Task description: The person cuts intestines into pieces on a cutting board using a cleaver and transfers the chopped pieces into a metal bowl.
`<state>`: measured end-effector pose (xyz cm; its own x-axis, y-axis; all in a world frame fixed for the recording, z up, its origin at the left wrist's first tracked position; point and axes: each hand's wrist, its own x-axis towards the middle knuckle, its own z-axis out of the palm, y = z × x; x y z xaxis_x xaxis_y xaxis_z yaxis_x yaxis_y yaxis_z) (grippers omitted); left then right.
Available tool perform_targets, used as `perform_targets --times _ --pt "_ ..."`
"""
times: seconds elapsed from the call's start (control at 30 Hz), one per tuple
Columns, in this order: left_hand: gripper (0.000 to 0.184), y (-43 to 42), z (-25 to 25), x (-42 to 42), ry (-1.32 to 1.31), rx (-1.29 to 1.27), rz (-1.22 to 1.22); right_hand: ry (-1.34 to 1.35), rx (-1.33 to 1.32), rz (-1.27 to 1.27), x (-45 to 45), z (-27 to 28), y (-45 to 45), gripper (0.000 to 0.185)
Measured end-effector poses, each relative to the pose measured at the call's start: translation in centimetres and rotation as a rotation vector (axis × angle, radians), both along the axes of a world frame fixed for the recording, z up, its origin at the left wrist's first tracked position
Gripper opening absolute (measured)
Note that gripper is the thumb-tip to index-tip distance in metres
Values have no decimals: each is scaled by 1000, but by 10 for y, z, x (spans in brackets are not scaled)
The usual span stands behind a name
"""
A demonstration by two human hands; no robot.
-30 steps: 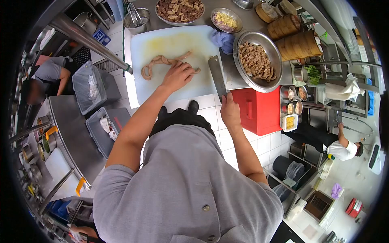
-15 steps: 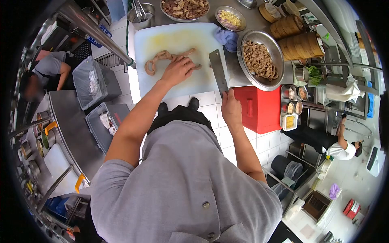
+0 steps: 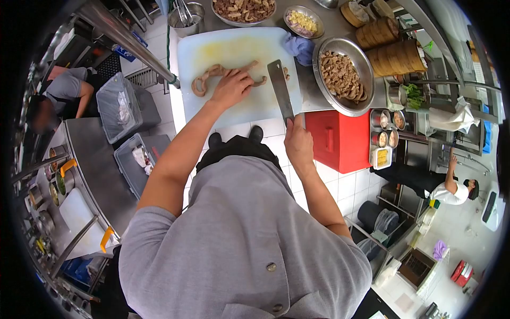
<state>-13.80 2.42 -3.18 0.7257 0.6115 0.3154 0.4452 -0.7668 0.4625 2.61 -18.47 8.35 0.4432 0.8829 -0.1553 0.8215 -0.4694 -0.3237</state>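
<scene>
On the white cutting board lies a long, curled strip of meat. My left hand presses down on the middle of the strip, its fingers bent over it. My right hand is closed round the handle of a cleaver, whose blade points away from me over the board's right part. Small cut pieces are visible just right of the blade. A large metal bowl of cut meat is to the right of the board, beside a bluish cloth.
Behind the board are a bowl of darker meat, a small bowl of yellow pieces and a metal pot with utensils. Bamboo steamers and a red box are right. Co-workers are at both sides.
The cleaver and my right hand have shifted slightly left, nearer my left hand. Small cut pieces now show right of the blade. My left hand remains on the meat strip.
</scene>
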Motion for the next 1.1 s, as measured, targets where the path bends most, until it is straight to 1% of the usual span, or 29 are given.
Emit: perform_targets --times 0.07,0.13,0.17,0.23,0.27,0.33,0.37,0.47,0.53,0.57,0.67,0.77,0.8,0.87,0.9,0.97,1.07,1.1 --pt "13 1 -3 0 9 -27 -11 1 11 -1 -5 3 -1 22" --pt "14 2 -6 1 -10 24 -4 -5 115 28 -5 0 -1 23" --pt "14 2 -8 0 -9 22 -6 -3 112 25 -5 -3 -1 23" --pt "15 4 -8 0 3 21 -10 -42 8 43 -2 -14 5 24" --pt "15 4 -7 -1 2 20 -16 -42 6 37 2 -23 5 24" --pt "15 6 -4 -4 62 45 0 -56 -125 49 12 -34 7 25" --pt "15 13 -2 -4 57 56 12 -62 -113 60 19 -39 14 25" --pt "15 8 -2 -10 53 85 38 4 -116 -67 17 -32 11 24" --pt "15 8 -2 -11 94 75 18 43 -74 -69 18 -24 12 23" --pt "15 7 -3 -11 95 73 21 86 -39 -73 17 -20 11 22" --pt "15 5 -5 -6 70 71 9 103 13 -69 -6 5 7 21" --pt "14 3 -10 -4 73 67 37 53 1 -17 -17 -11 -1 23" --pt "13 4 -12 -4 67 66 41 33 -100 -36 -18 -23 1 25" --pt "13 2 -12 -3 60 67 39 1 -102 -23 -13 -36 -2 24" --pt "12 4 -11 -3 75 62 36 -34 -99 4 -11 -35 3 24" --pt "12 -1 -10 -8 101 45 32 -16 -114 0 -13 -31 -1 24" --pt "13 4 -4 -8 71 29 32 29 -53 -51 -19 -3 9 24" --pt "13 3 -5 -8 29 21 33 31 -60 -52 -22 -6 7 24"
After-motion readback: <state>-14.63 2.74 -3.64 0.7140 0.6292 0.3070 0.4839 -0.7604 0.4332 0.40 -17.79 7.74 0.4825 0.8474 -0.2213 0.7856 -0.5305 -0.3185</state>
